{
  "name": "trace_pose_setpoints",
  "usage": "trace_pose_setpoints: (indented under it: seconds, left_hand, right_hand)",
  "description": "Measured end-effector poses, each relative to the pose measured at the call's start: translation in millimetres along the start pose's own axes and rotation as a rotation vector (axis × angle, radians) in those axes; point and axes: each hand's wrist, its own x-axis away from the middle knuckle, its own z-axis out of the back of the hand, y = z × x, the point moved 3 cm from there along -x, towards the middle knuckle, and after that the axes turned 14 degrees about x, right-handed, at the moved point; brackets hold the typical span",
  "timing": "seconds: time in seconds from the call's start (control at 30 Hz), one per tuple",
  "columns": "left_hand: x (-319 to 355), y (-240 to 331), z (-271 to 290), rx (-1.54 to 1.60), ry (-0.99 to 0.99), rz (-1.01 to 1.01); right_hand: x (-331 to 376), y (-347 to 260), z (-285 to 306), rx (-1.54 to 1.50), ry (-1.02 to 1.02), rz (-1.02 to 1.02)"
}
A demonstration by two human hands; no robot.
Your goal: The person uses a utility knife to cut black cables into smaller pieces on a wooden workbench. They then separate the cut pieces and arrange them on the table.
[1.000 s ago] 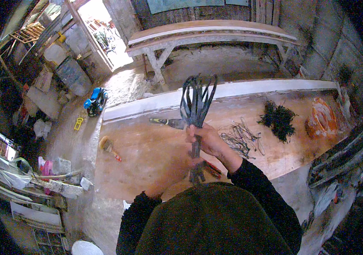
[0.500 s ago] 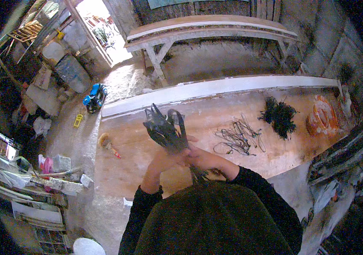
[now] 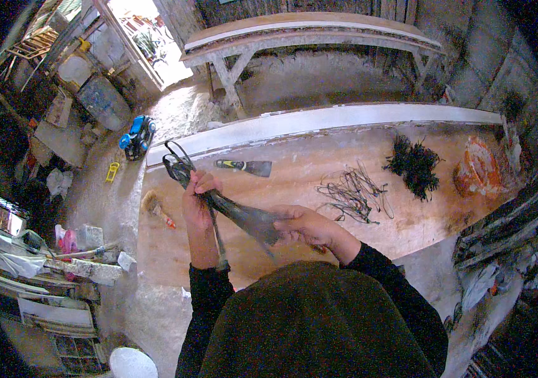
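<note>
Both my hands hold a bundle of dark, flat strips [image 3: 238, 213] above the wooden table [image 3: 300, 179]. My left hand [image 3: 199, 198] is closed round its upper left part, where looped ends stick out past the fingers. One strip dangles below that hand toward the sleeve. My right hand [image 3: 310, 227] grips the lower right end between thumb and fingers; that end is blurred. Just beyond the bundle lies a putty knife [image 3: 243, 167] with a wide blade. To the left rests a brush [image 3: 160, 209] with pale bristles and a red-tipped handle.
Right of my hands are a tangle of thin dark cords [image 3: 354, 194], a black shaggy heap [image 3: 412, 169] and an orange-and-white stained container [image 3: 477, 169]. A white board [image 3: 344, 120] edges the table's far side. Beyond it stands a long bench [image 3: 313, 41]. A blue toy vehicle [image 3: 136, 137] sits on the floor.
My hands were together at the bundle's base with its looped ends pointing away. Now they are apart, the left farther up and left, and the bundle lies slantwise between them. The putty knife has come into sight.
</note>
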Motion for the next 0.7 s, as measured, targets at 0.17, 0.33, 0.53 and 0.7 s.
trace_pose_setpoints:
  seconds: [0.17, 0.33, 0.53, 0.7]
  left_hand:
    - [0.9, -16.4, -5.1, 0.196, 0.024, 0.038]
    - [-0.7, -8.3, 4.8, 0.445, -0.021, 0.138]
    - [4.9, 5.7, 14.5, 0.207, 0.049, -0.011]
    - [11.6, -9.6, 1.6, -0.39, 0.065, -0.075]
  right_hand:
    - [-1.3, 14.0, 8.6, -0.044, 0.029, 0.042]
    - [13.1, 23.0, 20.2, -0.172, -0.01, -0.003]
    - [26.7, 59.1, 55.3, 1.251, 0.34, -0.143]
    - [29.3, 138.7, 69.9, 1.416, 0.494, -0.249]
